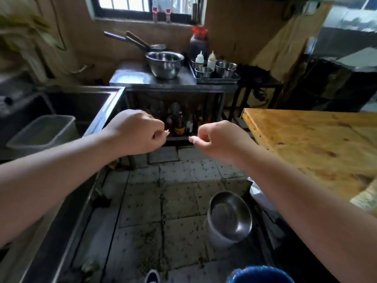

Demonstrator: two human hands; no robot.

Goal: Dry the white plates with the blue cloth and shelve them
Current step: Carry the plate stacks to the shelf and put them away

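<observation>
Both bare arms reach out level over the floor, and neither hand carries anything. The left hand (136, 133) is curled into a loose fist, thumb tip meeting the forefinger, nothing between them that I can make out. The right hand (217, 140) mirrors it, fingers clenched with the thumb poking toward the left. They hang close together but apart, above the gap between sink and table. To my eye this looks like a pause between steps, hands drawn up ready rather than at work.

No white plates show anywhere, and I cannot see a shelf that is clearly meant for them. The only blue thing is a fuzzy blue rounded shape (260, 275) at the bottom edge, near the person's body; it could be the blue cloth, but it is cut off and I cannot say for sure.

Around them: a deep stainless steel sink basin (67, 103) runs along the left with a translucent plastic tub (43, 130) sitting in it. Straight ahead stands a low steel counter (130, 77) bearing a large steel mixing bowl (164, 64), long-handled pans behind it, and a metal tray (216, 80) of small steel cups and squeeze bottles. Dark sauce bottles crowd the shelf beneath. A worn wooden table (318, 144) fills the right side.

On the grimy tiled floor (179, 201) a steel bowl sits atop a grey bucket (229, 216), just beside the right forearm; that is the thing most likely to be knocked when stepping forward.
</observation>
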